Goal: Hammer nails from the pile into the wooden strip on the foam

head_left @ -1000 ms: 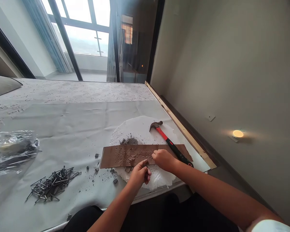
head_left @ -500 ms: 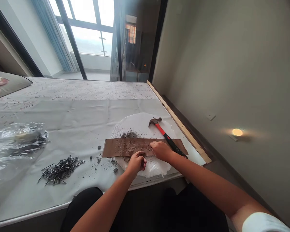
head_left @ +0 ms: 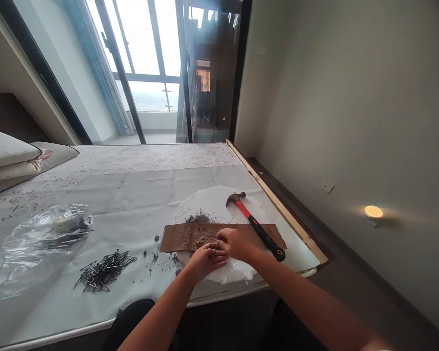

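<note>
A brown board point(head_left: 183, 236) studded with small nail heads lies flat on a white foam sheet point(head_left: 212, 202). My left hand point(head_left: 204, 261) and my right hand point(head_left: 235, 243) meet at the board's near edge, and a thin nail point(head_left: 214, 253) stands between their fingertips. Which hand pinches the nail I cannot tell for sure; both touch it. A hammer point(head_left: 258, 226) with a red and black handle rests across the board's right end, just beyond my right hand. Grey crumbs lie heaped at the board's far edge.
A loose pile of dark nails point(head_left: 104, 269) lies to the left on the grey cloth. Farther left sits a clear plastic bag point(head_left: 40, 239). A wooden strip point(head_left: 278, 204) runs along the surface's right edge beside the wall. Folded cushions point(head_left: 10, 158) lie at far left.
My hands drew together at the board's near edge and now hold a nail upright between them. The camera tilted up, showing more window and cushions.
</note>
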`<state>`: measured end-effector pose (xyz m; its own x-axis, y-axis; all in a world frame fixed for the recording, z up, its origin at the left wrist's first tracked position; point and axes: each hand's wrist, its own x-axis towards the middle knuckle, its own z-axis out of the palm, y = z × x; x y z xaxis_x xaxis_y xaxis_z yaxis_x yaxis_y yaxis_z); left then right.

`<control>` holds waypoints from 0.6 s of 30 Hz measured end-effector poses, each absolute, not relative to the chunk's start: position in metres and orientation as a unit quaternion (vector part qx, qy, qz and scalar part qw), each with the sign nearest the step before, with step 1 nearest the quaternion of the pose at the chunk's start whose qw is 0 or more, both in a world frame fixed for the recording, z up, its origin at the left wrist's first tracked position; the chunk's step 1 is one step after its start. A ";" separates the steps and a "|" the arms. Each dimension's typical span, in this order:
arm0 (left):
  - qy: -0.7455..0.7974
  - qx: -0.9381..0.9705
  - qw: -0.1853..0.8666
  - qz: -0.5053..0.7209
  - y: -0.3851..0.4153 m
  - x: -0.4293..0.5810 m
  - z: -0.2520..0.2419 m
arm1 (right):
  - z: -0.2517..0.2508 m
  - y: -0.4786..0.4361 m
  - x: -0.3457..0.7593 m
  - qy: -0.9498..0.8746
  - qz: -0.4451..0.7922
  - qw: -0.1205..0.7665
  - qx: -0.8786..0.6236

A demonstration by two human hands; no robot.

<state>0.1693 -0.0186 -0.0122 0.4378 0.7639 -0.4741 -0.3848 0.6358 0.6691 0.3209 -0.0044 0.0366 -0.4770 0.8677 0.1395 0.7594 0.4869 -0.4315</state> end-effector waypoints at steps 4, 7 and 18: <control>0.377 0.240 0.824 0.349 -0.019 0.166 -0.015 | 0.023 -0.002 0.309 -0.861 0.179 0.169 -0.444; 0.395 0.234 0.817 0.349 -0.017 0.166 -0.018 | 0.017 0.007 0.307 -0.877 0.187 0.144 -0.419; 0.415 0.151 0.820 0.363 -0.013 0.163 -0.032 | 0.018 0.015 0.301 -0.898 0.193 0.061 -0.390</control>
